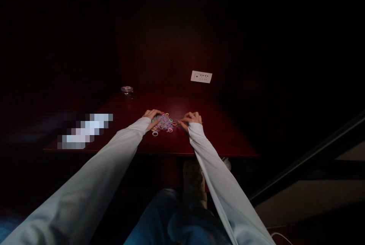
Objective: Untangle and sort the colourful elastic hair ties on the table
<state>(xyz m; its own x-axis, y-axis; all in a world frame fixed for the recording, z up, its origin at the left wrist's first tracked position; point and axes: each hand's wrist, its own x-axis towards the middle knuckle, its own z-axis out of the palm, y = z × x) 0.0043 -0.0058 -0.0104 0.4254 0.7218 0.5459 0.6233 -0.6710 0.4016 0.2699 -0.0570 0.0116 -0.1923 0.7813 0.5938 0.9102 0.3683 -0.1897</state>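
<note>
A small pile of pastel hair ties (164, 122), mostly lilac, lies on a dark red table (222, 134). My left hand (151, 115) rests at the pile's left side, thumb and fingers apart around its edge. Just right of the pile is my right hand (193, 118), its thumb and fingertips pinched together. Whatever sits in that pinch is too small to make out; thin strands show beside it. Some rings lie at the pile's rim, among them a pale grey-blue hair tie (155, 133) and a pink hair tie (170, 130).
At the table's back left stands a clear lidded jar (127, 92). A blurred-out bright object (91, 129) lies on the left side. A white socket plate (201, 77) is on the back panel. My knees (171, 218) are below the front edge. Surroundings are very dark.
</note>
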